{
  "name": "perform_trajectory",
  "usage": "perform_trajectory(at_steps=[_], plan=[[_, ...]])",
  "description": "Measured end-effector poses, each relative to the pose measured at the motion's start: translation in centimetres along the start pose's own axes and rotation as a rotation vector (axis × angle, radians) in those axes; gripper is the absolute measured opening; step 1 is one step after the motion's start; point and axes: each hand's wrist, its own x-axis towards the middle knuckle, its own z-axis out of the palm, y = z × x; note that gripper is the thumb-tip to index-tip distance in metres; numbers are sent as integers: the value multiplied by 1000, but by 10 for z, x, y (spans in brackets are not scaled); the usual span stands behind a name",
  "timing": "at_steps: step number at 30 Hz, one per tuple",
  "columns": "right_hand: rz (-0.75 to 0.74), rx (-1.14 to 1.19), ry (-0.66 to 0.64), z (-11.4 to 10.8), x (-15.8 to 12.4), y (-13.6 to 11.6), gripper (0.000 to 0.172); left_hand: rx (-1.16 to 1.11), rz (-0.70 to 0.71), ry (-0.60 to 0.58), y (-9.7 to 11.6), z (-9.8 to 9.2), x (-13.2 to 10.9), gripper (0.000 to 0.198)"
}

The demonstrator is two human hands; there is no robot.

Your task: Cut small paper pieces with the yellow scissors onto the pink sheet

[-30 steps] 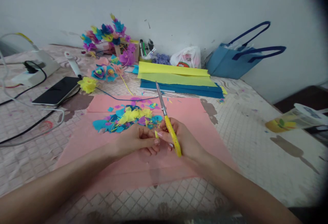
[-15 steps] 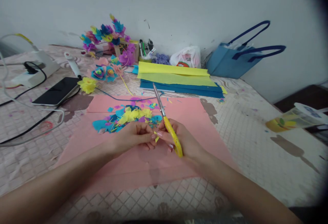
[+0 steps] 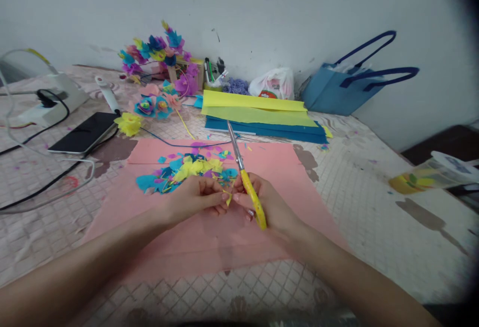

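My left hand [image 3: 194, 198] and my right hand [image 3: 267, 206] meet fingertip to fingertip over a pink paper sheet [image 3: 209, 247]. Between the fingertips sits a small yellow paper scrap [image 3: 228, 198], pinched by both hands. Yellow-handled scissors [image 3: 245, 180] lie in my right hand, blades shut and pointing away toward the stacked paper. Just beyond my hands is a heap of coloured paper cuttings [image 3: 187, 170] in blue, yellow and purple.
Folded yellow and blue paper sheets [image 3: 258, 115] lie behind. Paper flowers [image 3: 157, 53] stand at the back left, with a loose yellow flower [image 3: 127, 123] nearer. A phone [image 3: 84, 132], cables and a power strip [image 3: 52, 100] are left. A blue bag [image 3: 337, 87] leans at the wall.
The scissor blades swung slightly left, then back. My fingertips shifted on the yellow scrap, which now sits lower between them. My arms stayed in place.
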Motion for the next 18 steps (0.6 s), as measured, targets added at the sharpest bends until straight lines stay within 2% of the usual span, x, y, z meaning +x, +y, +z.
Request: perform_trajectory(at_steps=[4, 10, 18], plan=[[-40, -24, -5, 0, -1, -1, 37, 40, -2, 7, 0, -1, -1, 19], [37, 21, -43, 0, -1, -3, 32, -6, -2, 1, 0, -3, -1, 20], [28, 68, -70, 0, -2, -5, 32, -20, 2, 6, -2, -4, -1, 23]])
